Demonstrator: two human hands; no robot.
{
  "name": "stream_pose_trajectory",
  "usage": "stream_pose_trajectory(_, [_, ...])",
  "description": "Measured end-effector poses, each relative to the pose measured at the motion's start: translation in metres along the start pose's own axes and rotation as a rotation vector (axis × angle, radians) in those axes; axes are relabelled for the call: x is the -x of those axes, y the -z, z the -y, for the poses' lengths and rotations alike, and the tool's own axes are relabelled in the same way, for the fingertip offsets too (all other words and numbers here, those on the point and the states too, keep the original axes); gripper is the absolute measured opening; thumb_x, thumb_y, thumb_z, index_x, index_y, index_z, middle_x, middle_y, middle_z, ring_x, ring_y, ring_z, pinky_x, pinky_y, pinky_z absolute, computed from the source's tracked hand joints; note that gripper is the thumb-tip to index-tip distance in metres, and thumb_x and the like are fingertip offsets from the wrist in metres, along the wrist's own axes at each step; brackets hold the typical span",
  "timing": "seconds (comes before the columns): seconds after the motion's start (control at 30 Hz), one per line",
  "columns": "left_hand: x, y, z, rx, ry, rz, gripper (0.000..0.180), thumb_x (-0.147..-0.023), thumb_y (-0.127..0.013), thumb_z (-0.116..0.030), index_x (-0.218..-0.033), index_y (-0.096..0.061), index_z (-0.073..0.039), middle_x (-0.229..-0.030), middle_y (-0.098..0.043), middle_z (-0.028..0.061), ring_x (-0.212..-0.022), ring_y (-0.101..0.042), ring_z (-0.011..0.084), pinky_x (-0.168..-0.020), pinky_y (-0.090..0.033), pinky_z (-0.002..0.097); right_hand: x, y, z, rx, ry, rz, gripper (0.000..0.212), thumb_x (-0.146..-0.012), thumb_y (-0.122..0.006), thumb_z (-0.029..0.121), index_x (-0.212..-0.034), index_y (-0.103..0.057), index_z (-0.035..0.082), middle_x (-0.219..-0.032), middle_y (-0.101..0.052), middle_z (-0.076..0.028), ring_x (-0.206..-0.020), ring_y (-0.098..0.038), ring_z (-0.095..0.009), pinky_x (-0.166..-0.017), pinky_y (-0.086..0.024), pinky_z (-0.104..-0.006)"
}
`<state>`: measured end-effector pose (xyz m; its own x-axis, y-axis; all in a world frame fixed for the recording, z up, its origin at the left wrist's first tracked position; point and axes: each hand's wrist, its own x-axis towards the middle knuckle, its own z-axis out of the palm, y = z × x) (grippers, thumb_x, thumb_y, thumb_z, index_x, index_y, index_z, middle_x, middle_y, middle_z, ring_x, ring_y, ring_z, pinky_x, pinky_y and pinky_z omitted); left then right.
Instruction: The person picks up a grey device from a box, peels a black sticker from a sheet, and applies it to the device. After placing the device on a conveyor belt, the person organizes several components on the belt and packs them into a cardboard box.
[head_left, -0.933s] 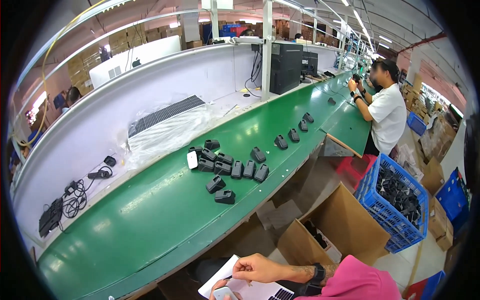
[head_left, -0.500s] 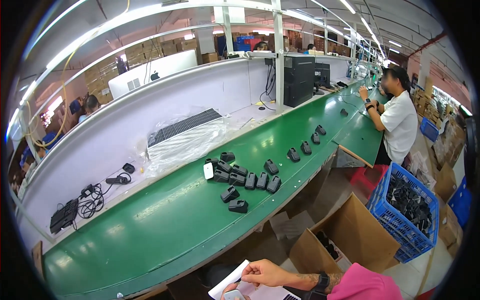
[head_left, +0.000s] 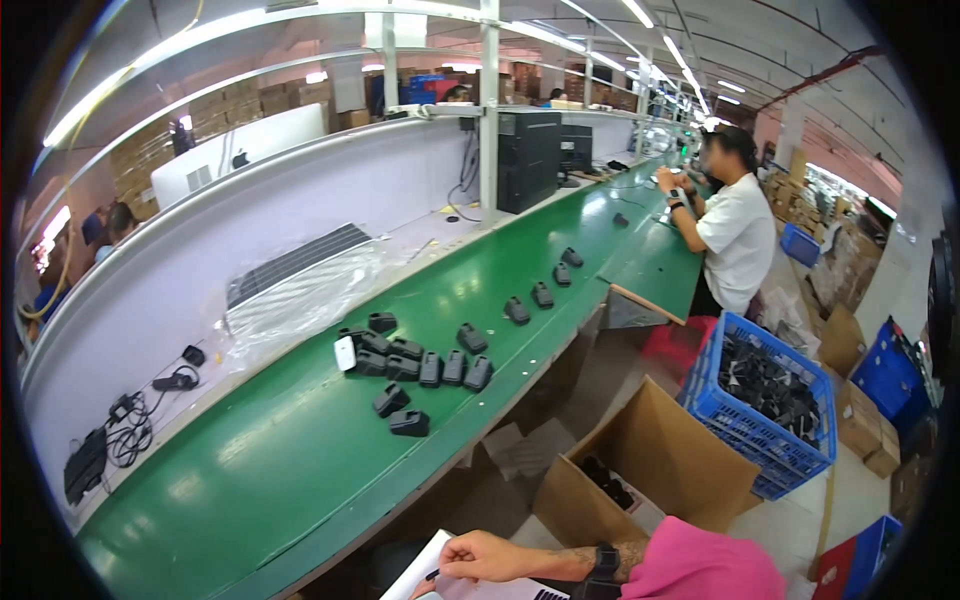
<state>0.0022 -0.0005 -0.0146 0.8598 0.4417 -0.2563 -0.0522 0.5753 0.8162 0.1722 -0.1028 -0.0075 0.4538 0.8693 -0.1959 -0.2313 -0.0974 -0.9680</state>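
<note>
My right hand (head_left: 492, 557) rests at the bottom edge on a white sheet of paper (head_left: 440, 580), fingers curled around what looks like a dark pen. A black watch sits on the wrist above a pink sleeve. My left hand is out of view. Ahead runs a long green conveyor belt (head_left: 300, 470) with a cluster of small black plastic parts (head_left: 425, 368) and one white part (head_left: 344, 352). More black parts (head_left: 540, 295) lie spaced further along the belt.
A person in a white shirt (head_left: 735, 235) works at the belt's far right. A blue crate of black parts (head_left: 765, 400) and an open cardboard box (head_left: 650, 470) stand on the floor. Cables (head_left: 125, 435), a plastic-wrapped panel (head_left: 300, 275) and a black computer tower (head_left: 528, 160) line the white shelf.
The view has swung a little, so the belt and parts sit differently in the picture. My right hand stays on the paper, slightly further right.
</note>
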Motion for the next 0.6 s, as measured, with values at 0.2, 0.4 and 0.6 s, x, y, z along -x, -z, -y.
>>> stream_pose_trajectory(0.2, [0.004, 0.004, 0.006, -0.038, 0.079, 0.028, 0.048, -0.089, -0.061, -0.018, -0.131, -0.042, -0.002, -0.114, -0.054, 0.0134, -0.089, -0.060, 0.0235, -0.077, -0.051, 0.0346, 0.008, 0.012, 0.020, 0.180, 0.039, -0.173, 0.013, -0.087, -0.062, 0.013, -0.084, -0.059, 0.001, -0.069, -0.056, 0.001, -0.058, -0.049, -0.004, -0.052, -0.039, -0.0218])
stream_pose_trajectory(0.4, [0.006, -0.023, -0.031, -0.200, -0.257, -0.223, 0.038, -0.092, -0.049, -0.032, -0.112, -0.046, 0.001, -0.093, -0.056, 0.0139, -0.077, -0.056, 0.0234, -0.067, -0.051, 0.0349, 0.005, 0.020, 0.043, -0.064, 0.195, -0.450, 0.013, -0.090, -0.061, 0.013, -0.087, -0.057, 0.001, -0.074, -0.056, 0.002, -0.056, -0.048, -0.002, -0.049, -0.038, -0.0204])
stream_pose_trajectory(0.6, [-0.005, -0.034, -0.023, -0.377, -0.279, -0.227, 0.065, -0.074, -0.058, -0.028, -0.129, -0.040, 0.001, -0.117, -0.048, 0.0130, -0.107, -0.050, 0.0224, -0.095, -0.039, 0.0325, 0.024, -0.024, 0.065, -0.221, 0.069, -0.153, 0.007, -0.091, -0.058, 0.004, -0.097, -0.055, 0.002, -0.082, -0.058, -0.001, -0.066, -0.054, -0.004, -0.056, -0.045, -0.0203])
